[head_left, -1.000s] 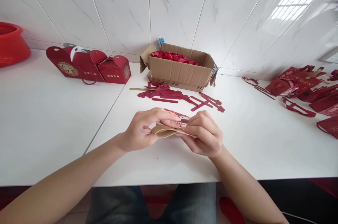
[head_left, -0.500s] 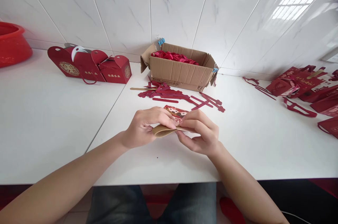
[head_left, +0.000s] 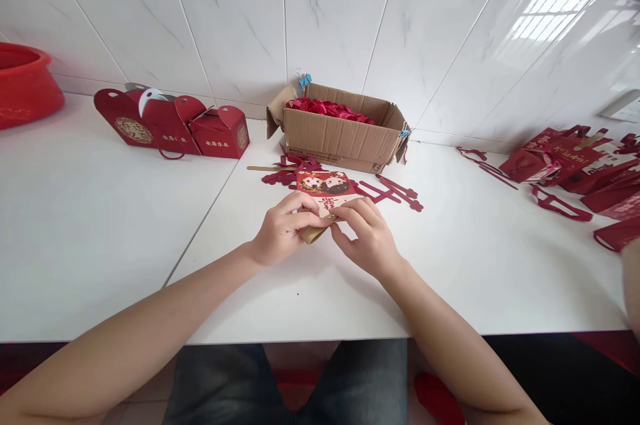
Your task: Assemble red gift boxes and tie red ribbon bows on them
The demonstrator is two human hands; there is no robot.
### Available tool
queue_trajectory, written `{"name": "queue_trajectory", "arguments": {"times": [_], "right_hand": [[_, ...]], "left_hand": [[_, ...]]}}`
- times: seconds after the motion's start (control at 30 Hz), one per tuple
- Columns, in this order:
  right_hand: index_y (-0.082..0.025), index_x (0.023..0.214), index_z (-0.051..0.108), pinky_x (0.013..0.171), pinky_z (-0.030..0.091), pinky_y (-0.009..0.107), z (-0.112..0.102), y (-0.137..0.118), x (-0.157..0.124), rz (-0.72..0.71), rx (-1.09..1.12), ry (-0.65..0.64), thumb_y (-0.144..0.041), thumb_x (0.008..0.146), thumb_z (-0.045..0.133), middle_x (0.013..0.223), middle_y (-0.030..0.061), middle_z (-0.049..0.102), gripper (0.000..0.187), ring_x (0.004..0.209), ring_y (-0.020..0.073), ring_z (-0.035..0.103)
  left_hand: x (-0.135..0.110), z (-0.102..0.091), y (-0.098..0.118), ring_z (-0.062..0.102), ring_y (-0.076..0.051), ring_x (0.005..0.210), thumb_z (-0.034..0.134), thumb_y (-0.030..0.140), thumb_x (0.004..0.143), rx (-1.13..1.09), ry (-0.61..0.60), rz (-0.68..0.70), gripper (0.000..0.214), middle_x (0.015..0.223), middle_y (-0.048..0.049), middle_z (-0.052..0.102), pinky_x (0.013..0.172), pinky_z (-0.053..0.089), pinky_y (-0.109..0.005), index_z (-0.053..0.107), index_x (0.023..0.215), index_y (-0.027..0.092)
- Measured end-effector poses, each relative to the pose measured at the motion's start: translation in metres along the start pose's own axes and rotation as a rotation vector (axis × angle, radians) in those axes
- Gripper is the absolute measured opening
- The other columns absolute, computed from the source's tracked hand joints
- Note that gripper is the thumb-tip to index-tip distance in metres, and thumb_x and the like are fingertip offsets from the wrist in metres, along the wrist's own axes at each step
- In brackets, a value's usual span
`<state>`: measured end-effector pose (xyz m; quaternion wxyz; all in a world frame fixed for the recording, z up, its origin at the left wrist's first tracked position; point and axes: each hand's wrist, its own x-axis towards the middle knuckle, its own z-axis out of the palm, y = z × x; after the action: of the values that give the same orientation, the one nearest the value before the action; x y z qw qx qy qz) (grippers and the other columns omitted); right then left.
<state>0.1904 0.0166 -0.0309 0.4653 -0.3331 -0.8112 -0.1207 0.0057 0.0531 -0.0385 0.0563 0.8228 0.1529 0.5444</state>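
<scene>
Both hands hold a small flat printed card piece point(head_left: 325, 190), red with a cartoon picture on its face and brown on its back, tilted up above the white table point(head_left: 100, 225). My left hand point(head_left: 283, 231) pinches its lower left edge. My right hand point(head_left: 367, 235) pinches its lower right edge, fingers curled. Just behind the card lies a scatter of dark red paper strips point(head_left: 390, 191).
An open cardboard box point(head_left: 340, 135) of red ribbon stands at the wall. Folded red gift boxes point(head_left: 170, 121) sit at the back left, a red basin point(head_left: 25, 85) at the far left. More flat red boxes and handles point(head_left: 570, 161) lie at the right, where part of another person point(head_left: 631, 285) shows.
Both hands have moved a little away from me, and the card has been raised from nearly flat to tilted up, showing its printed face.
</scene>
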Motion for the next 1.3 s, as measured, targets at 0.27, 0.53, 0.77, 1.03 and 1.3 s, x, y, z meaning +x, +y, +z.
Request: {"name": "queue_trajectory", "arguments": {"times": [0.27,0.53,0.77,1.03,1.3], "right_hand": [[-0.019,0.082,0.064,0.068,0.047,0.029,0.011,0.011,-0.008,0.007,-0.134,-0.101,-0.004,0.086,0.053,0.082,0.0056,0.063,0.019,0.077,0.017,0.052],[-0.021,0.087,0.067,0.066,0.045,0.027,0.016,0.018,-0.011,-0.031,-0.113,-0.019,-0.002,0.087,0.054,0.081,0.0038,0.063,0.023,0.076,0.0145,0.055],[-0.021,0.088,0.059,0.065,0.04,0.028,0.012,0.018,-0.008,-0.139,-0.091,0.096,0.0,0.084,0.055,0.078,0.0019,0.064,0.022,0.073,0.0143,0.055],[-0.025,0.089,0.054,0.072,0.038,0.032,0.009,0.016,-0.007,-0.164,-0.144,0.145,0.001,0.083,0.054,0.077,-0.0012,0.06,0.026,0.068,0.0121,0.054],[-0.021,0.086,0.052,0.075,0.032,0.036,0.0,0.015,-0.004,-0.055,-0.123,0.264,-0.005,0.085,0.058,0.077,-0.0026,0.061,0.017,0.067,0.0111,0.062]], "left_hand": [[-0.013,0.014,-0.004,0.061,-0.011,0.071,0.063,0.011,0.082,0.061,0.027,-0.122,0.013,0.079,0.0,0.061,0.062,0.058,-0.022,0.059,0.09,0.02],[-0.015,0.01,-0.009,0.062,-0.014,0.078,0.064,0.016,0.082,0.051,0.024,-0.173,0.017,0.087,-0.0022,0.063,0.072,0.057,-0.029,0.057,0.097,0.02],[-0.012,0.011,-0.012,0.053,-0.027,0.109,0.074,0.032,0.073,0.285,0.165,-0.146,0.059,0.114,-0.0111,0.055,0.093,0.047,-0.044,0.044,0.123,0.021],[-0.022,0.019,-0.024,0.048,-0.029,0.117,0.078,0.036,0.065,0.265,0.109,-0.433,0.077,0.126,-0.0117,0.047,0.099,0.043,-0.047,0.035,0.128,0.025],[-0.021,0.016,-0.031,0.039,-0.031,0.13,0.074,0.034,0.069,0.235,0.055,-0.435,0.08,0.136,-0.0127,0.042,0.108,0.037,-0.05,0.03,0.136,0.026]]}}
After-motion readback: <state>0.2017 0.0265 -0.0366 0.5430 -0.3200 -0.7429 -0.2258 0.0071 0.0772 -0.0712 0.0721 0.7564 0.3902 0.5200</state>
